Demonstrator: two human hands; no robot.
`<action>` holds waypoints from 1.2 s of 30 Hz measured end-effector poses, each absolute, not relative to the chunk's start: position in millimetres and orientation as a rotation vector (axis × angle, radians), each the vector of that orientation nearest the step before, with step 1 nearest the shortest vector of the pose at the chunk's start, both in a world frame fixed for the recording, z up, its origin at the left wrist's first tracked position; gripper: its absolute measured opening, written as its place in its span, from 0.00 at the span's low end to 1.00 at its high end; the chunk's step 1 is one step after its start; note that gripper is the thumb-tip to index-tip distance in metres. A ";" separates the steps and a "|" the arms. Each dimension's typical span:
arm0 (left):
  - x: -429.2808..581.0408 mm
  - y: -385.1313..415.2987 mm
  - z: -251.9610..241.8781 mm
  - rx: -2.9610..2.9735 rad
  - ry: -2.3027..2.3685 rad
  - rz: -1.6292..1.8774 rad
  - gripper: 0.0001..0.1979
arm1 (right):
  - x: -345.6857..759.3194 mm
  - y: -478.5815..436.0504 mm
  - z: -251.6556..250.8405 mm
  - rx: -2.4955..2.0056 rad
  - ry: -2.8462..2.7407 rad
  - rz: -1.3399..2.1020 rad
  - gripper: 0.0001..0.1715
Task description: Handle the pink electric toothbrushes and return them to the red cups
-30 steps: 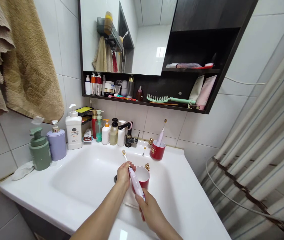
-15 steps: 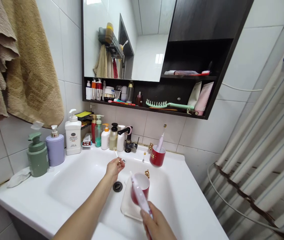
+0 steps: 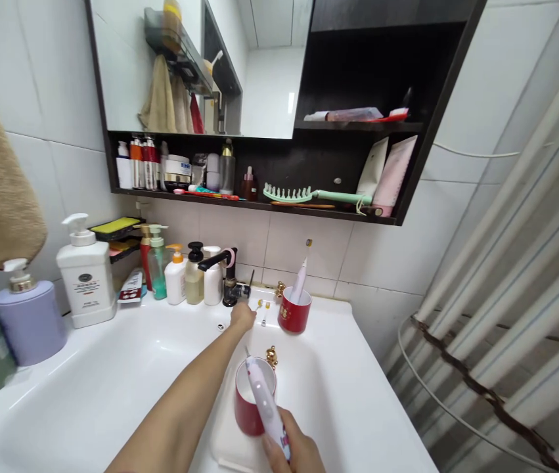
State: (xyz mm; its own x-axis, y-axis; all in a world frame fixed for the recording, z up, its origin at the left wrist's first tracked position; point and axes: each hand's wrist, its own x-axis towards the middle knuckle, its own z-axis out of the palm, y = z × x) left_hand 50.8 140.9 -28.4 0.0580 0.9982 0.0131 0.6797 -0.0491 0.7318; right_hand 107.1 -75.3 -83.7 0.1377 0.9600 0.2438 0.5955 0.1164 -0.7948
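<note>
My left hand [image 3: 243, 316] reaches over the basin to the back ledge beside the black faucet [image 3: 230, 282]. Just past its fingers stand small white brush heads [image 3: 261, 309]; whether the hand holds anything is hidden. My right hand [image 3: 295, 447] grips a white electric toothbrush handle [image 3: 264, 407] with a red pattern, its thin metal shaft bare at the tip. That handle leans in front of a red cup [image 3: 252, 401], which stands on a white tray [image 3: 224, 447] in the basin. A second red cup [image 3: 293, 310] holds a pink-white electric toothbrush [image 3: 299, 279].
The white basin [image 3: 111, 368] has a small gold knob [image 3: 272, 357] at its right side. Pump bottles [image 3: 86, 270] line the back left edge. A dark shelf [image 3: 259, 203] with toiletries and a green comb [image 3: 303, 194] hangs above, and a striped curtain [image 3: 506, 263] hangs at right.
My left hand has moved forward to the back ledge, and the thin stem seen in it earlier no longer shows. My right hand has lowered the handle closer to the cup. The view has turned right.
</note>
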 end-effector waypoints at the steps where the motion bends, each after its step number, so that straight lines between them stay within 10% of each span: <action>1: 53.9 143.1 -28.6 1.806 1.704 0.726 0.04 | 108.0 -74.8 -85.4 -1.583 -1.555 0.537 0.27; 12: 74.4 108.1 -23.9 2.034 1.596 0.623 0.11 | 104.9 -77.5 -72.0 -1.458 -1.528 0.505 0.27; 36: -5.4 16.6 -0.5 0.583 0.736 1.019 0.05 | 90.0 -92.8 -52.0 -1.488 -1.336 0.968 0.25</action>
